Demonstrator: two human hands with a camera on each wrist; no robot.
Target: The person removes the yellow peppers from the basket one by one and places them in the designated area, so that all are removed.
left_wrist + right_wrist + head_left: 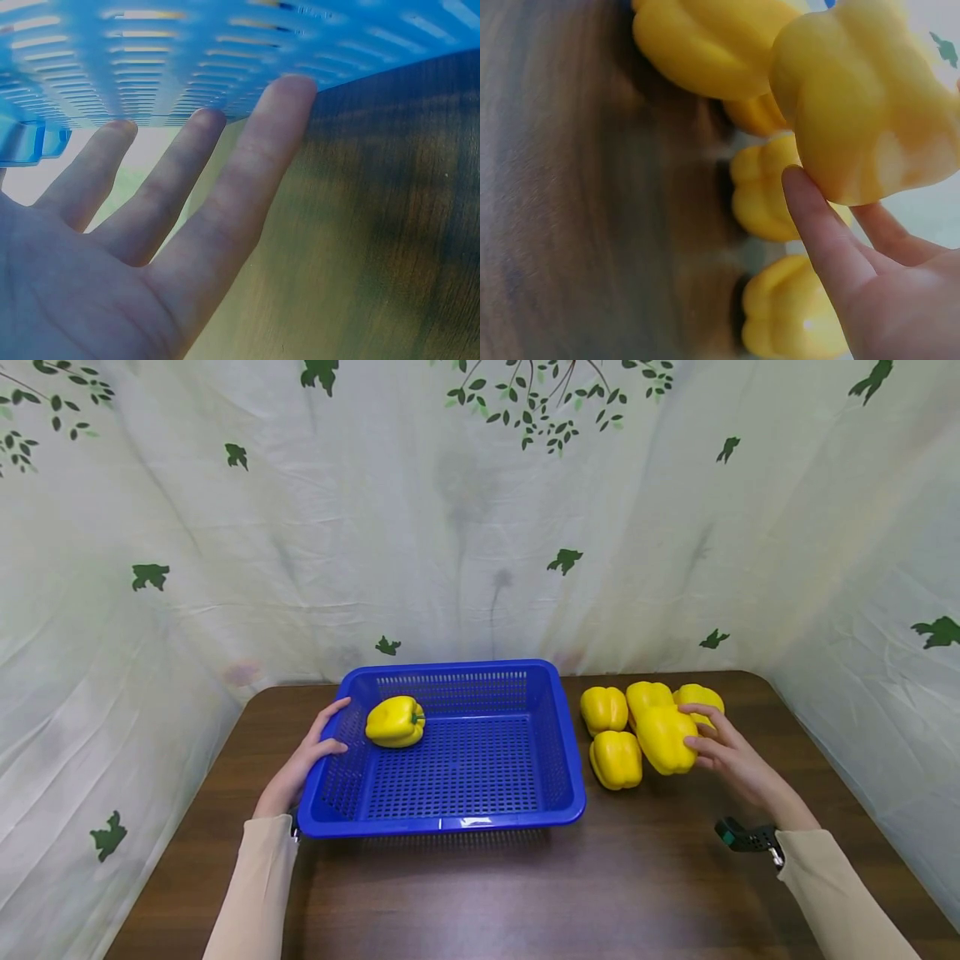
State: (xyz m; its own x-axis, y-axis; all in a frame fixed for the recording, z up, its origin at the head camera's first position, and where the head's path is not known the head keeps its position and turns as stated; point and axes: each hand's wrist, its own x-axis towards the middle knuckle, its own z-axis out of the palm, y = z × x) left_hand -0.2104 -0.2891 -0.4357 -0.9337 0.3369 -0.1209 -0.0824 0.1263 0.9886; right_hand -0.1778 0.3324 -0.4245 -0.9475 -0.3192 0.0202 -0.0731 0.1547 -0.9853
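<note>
A blue plastic basket (pixel 442 822) with slotted walls stands on the table, and one yellow bell pepper (pixel 393 723) lies on its side inside, at the left end. My left hand (pixel 303 760) holds the basket's left side; in the left wrist view, extended fingers (pixel 247 157) lie against the slotted outer wall. At the right, my right hand (pixel 727 756) grips another yellow bell pepper (pixel 666 742) between thumb and fingers. This held pepper is raised above the table in the right wrist view and overlaps the group of peppers behind it.
Several more yellow bell peppers (pixel 617 761) sit close together on the brown wooden table (pixel 480 893), right of the basket. A pale cloth with leaf prints (pixel 480 568) hangs behind the table and along both sides.
</note>
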